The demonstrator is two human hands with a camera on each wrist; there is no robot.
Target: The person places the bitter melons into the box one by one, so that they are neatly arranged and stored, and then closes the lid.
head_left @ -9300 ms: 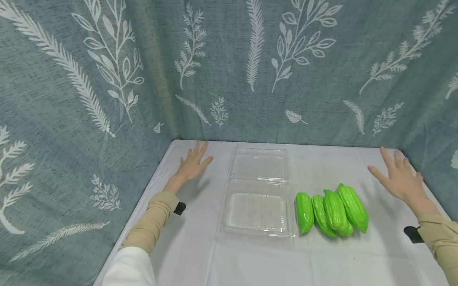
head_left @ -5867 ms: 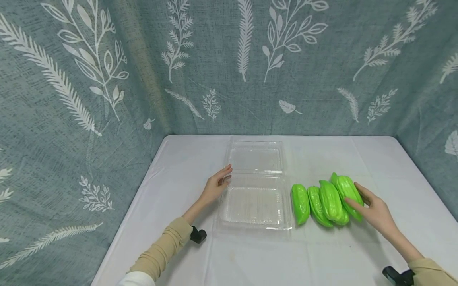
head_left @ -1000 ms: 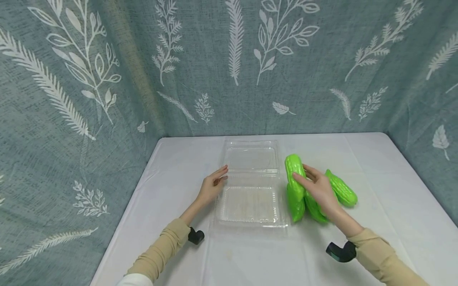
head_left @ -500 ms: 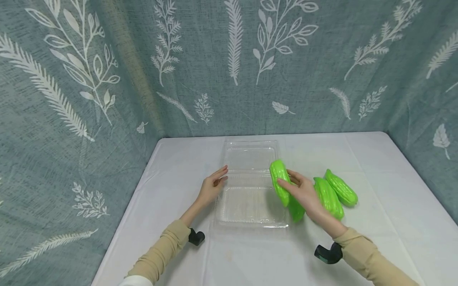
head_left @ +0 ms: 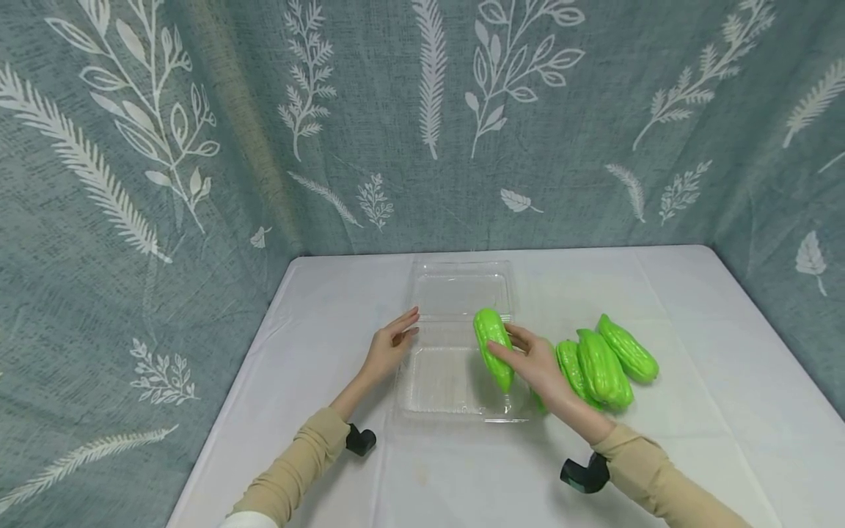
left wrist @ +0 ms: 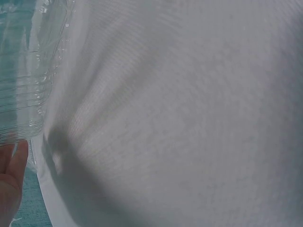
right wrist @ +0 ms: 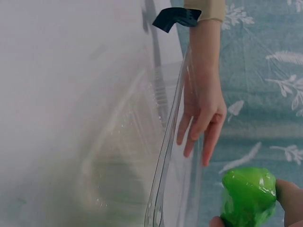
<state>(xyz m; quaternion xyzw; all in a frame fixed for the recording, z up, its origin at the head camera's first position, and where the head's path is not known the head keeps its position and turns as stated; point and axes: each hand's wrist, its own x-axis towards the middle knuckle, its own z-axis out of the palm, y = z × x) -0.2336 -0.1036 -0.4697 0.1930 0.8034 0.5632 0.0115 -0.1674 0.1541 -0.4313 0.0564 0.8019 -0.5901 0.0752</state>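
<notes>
My right hand (head_left: 538, 364) pinches a glossy green ribbed bitter melon (head_left: 490, 341) between thumb and fingers, above the right part of a clear plastic clamshell container (head_left: 429, 416). In the right wrist view the melon (right wrist: 248, 191) is at the lower right, with only fingertips of the holding hand showing. My left hand (head_left: 388, 346) is at the container's left edge near the hinge, fingers loosely extended and touching it. The left wrist view shows its fingertips (left wrist: 18, 158) against the clear plastic (left wrist: 28, 94). The container lies open, its lid (head_left: 462, 293) folded back.
Several more bitter melons (head_left: 604, 370) lie close together right of the container, one partly hidden behind my right hand. A white cloth covers the table (head_left: 713, 411). Teal curtains (head_left: 409, 132) with white leaf prints stand behind and beside it.
My right hand has picked up a bitter melon from the pile and carried it left, over the container. My left hand moved to the container's left edge earlier and stays there.
</notes>
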